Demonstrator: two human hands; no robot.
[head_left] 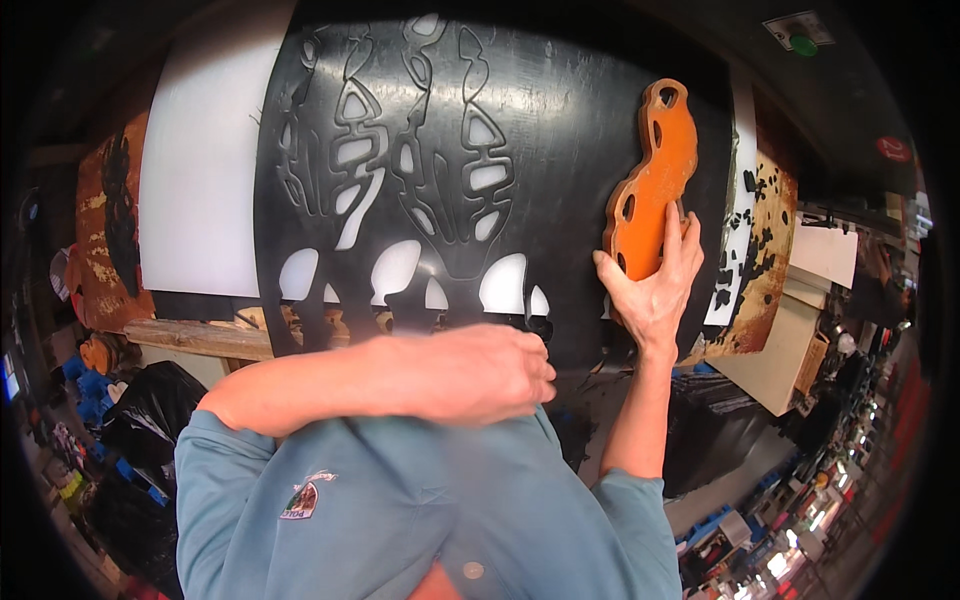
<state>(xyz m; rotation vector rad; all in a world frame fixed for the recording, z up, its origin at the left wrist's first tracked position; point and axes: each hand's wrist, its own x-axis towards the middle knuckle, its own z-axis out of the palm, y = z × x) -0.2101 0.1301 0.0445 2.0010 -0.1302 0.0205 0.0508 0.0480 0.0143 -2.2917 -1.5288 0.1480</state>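
Observation:
A black sheet (570, 150) with cut-out shapes lies in front of me. On its right part sits an orange cutting die (655, 190), long and wavy-edged with dark holes. My right hand (660, 285) grips the near end of this die, thumb on its left side and fingers on its right. My left hand (490, 372) is across my body at the sheet's near edge, somewhat blurred. Its fingers are curled closed, and whatever they may hold is hidden. White shows through several openings, including a rounded one (503, 285) just beyond the left hand.
A white board (210, 150) extends out at the left under the black sheet. Worn brown boards (770, 260) with black scraps lie at the right. A wooden beam (200, 338) runs along the near left, with black plastic bags (160, 410) below it.

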